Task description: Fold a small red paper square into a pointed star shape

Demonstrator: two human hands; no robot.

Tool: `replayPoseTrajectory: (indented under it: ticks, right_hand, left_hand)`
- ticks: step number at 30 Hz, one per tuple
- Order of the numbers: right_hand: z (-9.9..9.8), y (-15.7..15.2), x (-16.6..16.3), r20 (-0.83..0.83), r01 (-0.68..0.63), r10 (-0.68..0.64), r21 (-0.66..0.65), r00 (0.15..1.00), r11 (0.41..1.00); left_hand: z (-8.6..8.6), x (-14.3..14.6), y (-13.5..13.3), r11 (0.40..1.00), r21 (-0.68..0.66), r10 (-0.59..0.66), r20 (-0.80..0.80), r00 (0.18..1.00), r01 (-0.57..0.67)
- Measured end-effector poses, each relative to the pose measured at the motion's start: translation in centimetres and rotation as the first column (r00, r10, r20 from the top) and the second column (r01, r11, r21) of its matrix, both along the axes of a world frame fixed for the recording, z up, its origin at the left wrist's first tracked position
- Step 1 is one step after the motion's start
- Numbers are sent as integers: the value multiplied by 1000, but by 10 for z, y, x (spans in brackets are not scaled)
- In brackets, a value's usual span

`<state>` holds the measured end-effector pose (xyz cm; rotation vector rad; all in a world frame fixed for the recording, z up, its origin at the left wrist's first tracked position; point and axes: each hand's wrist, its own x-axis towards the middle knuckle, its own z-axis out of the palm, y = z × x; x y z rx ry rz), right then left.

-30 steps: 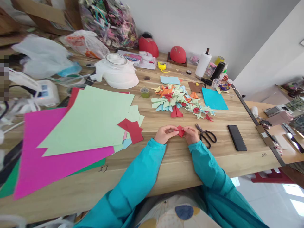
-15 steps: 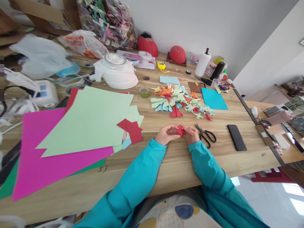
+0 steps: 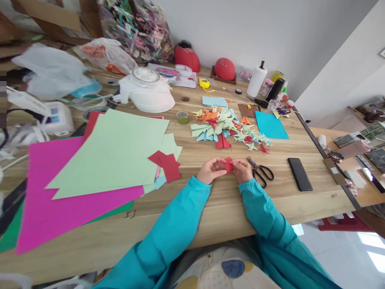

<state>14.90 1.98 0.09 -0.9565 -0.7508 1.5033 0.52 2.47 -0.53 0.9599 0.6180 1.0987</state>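
A small folded piece of red paper (image 3: 227,164) is pinched between both hands just above the wooden table. My left hand (image 3: 211,170) grips its left side with thumb and fingers. On its right side, my right hand (image 3: 242,170) holds the edge. Black-handled scissors (image 3: 261,171) lie right beside my right hand, blades pointing away. Beyond the hands is a pile of folded paper shapes (image 3: 222,122) in green, blue, orange and red. Red paper pieces (image 3: 170,165) lie to the left of my left hand.
Large sheets of light green paper (image 3: 117,154) and magenta paper (image 3: 45,208) cover the left of the table. A black phone (image 3: 300,174) lies at the right. Farther back are a roll of tape (image 3: 182,117), a blue sheet (image 3: 271,125) and a yellow tape measure (image 3: 204,83).
The red paper has shifted very slightly in the fingers, and a little more of it shows. Both hands stay in nearly the same place.
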Motion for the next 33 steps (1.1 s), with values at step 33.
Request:
replayPoseTrajectory:
  ticks: [33]
  right_hand:
    - [-3,-4,1,195,-172,139,164,971,971]
  left_hand:
    - [15,0,-3,961,187,246,-248,937,-203]
